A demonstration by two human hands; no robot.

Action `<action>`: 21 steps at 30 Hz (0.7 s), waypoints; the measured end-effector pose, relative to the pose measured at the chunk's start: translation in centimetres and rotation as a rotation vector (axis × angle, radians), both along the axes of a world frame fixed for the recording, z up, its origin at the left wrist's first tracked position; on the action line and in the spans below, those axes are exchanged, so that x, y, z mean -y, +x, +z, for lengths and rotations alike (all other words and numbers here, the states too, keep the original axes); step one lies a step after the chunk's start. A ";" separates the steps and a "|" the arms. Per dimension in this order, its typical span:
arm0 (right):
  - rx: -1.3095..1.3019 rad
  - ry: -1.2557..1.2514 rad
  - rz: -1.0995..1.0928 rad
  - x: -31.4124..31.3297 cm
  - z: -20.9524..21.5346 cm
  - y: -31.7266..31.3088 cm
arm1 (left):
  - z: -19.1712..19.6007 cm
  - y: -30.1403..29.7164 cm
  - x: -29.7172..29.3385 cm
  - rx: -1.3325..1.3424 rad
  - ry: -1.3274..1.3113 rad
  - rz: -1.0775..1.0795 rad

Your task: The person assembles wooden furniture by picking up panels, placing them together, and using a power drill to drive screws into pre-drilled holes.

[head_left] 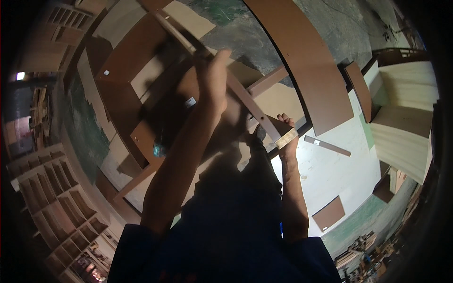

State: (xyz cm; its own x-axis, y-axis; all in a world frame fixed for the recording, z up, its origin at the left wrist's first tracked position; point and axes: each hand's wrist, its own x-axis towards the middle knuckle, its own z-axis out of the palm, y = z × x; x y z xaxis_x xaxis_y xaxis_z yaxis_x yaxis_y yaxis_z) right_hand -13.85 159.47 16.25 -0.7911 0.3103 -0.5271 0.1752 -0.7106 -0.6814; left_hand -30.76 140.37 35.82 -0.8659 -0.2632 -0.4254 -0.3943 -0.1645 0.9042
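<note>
A long brown wooden bar (pixel 245 97) slants across the middle of the head view, from the upper left to the lower right. Its near end shows pale raw wood, and a dark hole is in its face close to that end. My left hand (pixel 212 80) is closed on the bar around its middle, thumb up; some of its fingers are hidden. At the near end, my right hand (pixel 289 139) grips the bar, with fingertips showing behind it. Under the bar, a brown crosspiece (pixel 268 81) runs off to the right. A shadowed brown panel (pixel 181 89) with a small white label lies below my left arm.
Brown boards (pixel 137 52) stand on the left, over cardboard. A long curved-looking brown panel (pixel 309 61) lies to the right. A short strip (pixel 328 145) and a small square board (pixel 329 213) rest on a white sheet (pixel 351 181). Compartmented shelving (pixel 56 184) stands far left.
</note>
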 end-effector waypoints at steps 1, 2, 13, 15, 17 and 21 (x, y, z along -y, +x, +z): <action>-0.027 0.005 0.029 0.0 0.9 -0.2 | 0.5 0.1 0.4 0.007 0.015 -0.002; -0.054 0.007 0.058 0.0 1.5 -0.4 | 1.1 0.4 1.0 0.013 0.029 -0.006; -0.143 0.154 0.026 1.6 6.2 -0.1 | -1.8 4.0 7.5 -0.027 0.181 -0.029; -0.076 0.233 0.037 -0.1 2.5 2.7 | -7.8 6.8 9.9 -0.225 0.149 -0.084; 0.121 0.210 0.024 -1.4 -0.9 6.2 | -11.6 10.2 12.2 -0.290 -0.072 -0.235; 0.302 0.262 0.103 -4.8 -5.6 15.9 | -14.3 15.5 14.5 0.153 -0.020 0.079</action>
